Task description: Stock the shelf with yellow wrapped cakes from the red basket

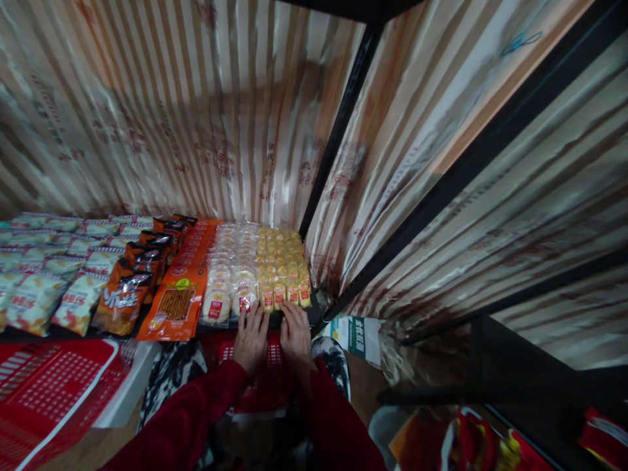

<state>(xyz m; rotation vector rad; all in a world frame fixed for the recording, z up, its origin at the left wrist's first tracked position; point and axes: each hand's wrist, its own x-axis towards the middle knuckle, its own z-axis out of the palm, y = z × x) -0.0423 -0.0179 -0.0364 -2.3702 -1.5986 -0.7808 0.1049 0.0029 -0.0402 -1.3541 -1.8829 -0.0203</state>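
My left hand (pixel 252 337) lies at the shelf's front edge, fingers apart, its fingertips at the front of the clear packs of round white crackers (pixel 244 288) and the leftmost small yellow packets. Beside it my right hand (pixel 295 330) rests with its fingers stretched forward against the front of the small yellow packets (pixel 282 261), which stand in several rows. Neither hand has anything enclosed in it. Left of the crackers lie flat orange packs (pixel 176 304) in an overlapping row.
Orange-and-black bags (pixel 120 297) and pale snack bags (pixel 36 301) fill the shelf's left part. Red baskets (pixel 49 392) stand below. A black metal post (pixel 338 124) rises behind the shelf's right end, before striped sheeting (pixel 220 118). Red and yellow packages (pixel 475 441) lie lower right.
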